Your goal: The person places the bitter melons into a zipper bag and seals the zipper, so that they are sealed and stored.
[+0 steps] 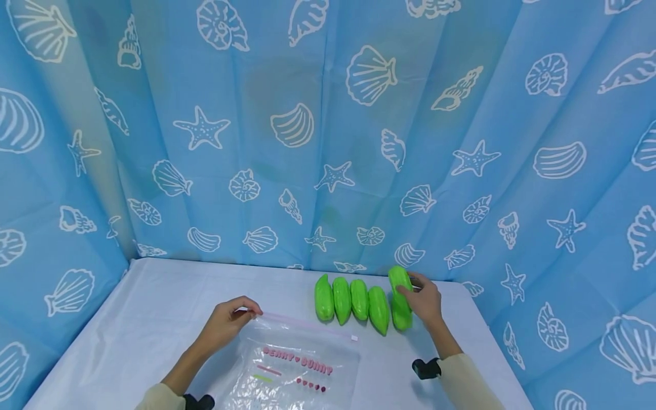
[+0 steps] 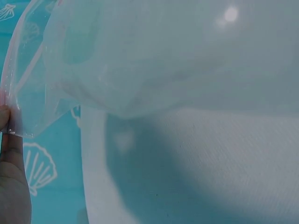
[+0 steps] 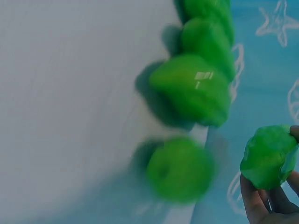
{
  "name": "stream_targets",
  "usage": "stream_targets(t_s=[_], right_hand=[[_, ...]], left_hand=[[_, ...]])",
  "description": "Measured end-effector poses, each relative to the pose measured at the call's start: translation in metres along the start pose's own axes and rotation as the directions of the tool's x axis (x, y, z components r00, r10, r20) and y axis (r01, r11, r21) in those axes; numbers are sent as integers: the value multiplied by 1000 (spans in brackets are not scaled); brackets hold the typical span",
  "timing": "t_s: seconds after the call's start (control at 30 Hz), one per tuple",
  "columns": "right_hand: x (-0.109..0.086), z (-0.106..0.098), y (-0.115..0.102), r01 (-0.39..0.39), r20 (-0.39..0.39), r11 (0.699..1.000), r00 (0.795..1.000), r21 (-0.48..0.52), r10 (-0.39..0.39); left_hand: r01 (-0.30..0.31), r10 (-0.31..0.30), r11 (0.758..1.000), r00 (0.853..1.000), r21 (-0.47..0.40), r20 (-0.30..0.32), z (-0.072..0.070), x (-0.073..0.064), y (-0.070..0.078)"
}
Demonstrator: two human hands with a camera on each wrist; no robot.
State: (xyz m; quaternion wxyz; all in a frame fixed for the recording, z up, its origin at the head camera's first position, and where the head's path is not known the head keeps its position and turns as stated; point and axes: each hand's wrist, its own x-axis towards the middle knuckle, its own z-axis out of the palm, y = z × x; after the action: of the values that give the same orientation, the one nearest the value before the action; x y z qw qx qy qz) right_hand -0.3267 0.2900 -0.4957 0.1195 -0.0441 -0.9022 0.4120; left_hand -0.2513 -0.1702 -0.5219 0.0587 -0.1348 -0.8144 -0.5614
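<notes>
My left hand [image 1: 230, 322] pinches the top left corner of a clear zip bag [image 1: 307, 341] with pink lettering, lying along the table's front. In the left wrist view, the bag's transparent film [image 2: 140, 56] hangs from the fingertips. My right hand [image 1: 424, 299] grips a glossy green gourd-like vegetable [image 1: 398, 275]. Its thumb and fingers curl round the vegetable [image 3: 266, 158] in the right wrist view. Just under this one lies another green vegetable [image 1: 402, 317], blurred in the right wrist view. Several similar green vegetables [image 1: 360, 299] form a row to its left.
A white-covered table [image 1: 169, 296] carries everything. Behind it and at both sides hangs a blue curtain [image 1: 328, 142] with white shells and starfish. A small white slider [image 1: 354, 338] sits at the right end of the bag's pink zip edge.
</notes>
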Motion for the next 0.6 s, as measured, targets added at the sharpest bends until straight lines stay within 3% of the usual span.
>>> stream_targets(t_s=[0.3, 0.6], right_hand=[[-14, 28, -44, 36, 84, 996, 996, 85, -43], [-35, 55, -82, 110, 150, 971, 978, 211, -144]], left_hand=[[-13, 13, 1000, 1000, 8, -7, 4, 0, 2], [-7, 7, 1000, 1000, 1, -1, 6, 0, 7]])
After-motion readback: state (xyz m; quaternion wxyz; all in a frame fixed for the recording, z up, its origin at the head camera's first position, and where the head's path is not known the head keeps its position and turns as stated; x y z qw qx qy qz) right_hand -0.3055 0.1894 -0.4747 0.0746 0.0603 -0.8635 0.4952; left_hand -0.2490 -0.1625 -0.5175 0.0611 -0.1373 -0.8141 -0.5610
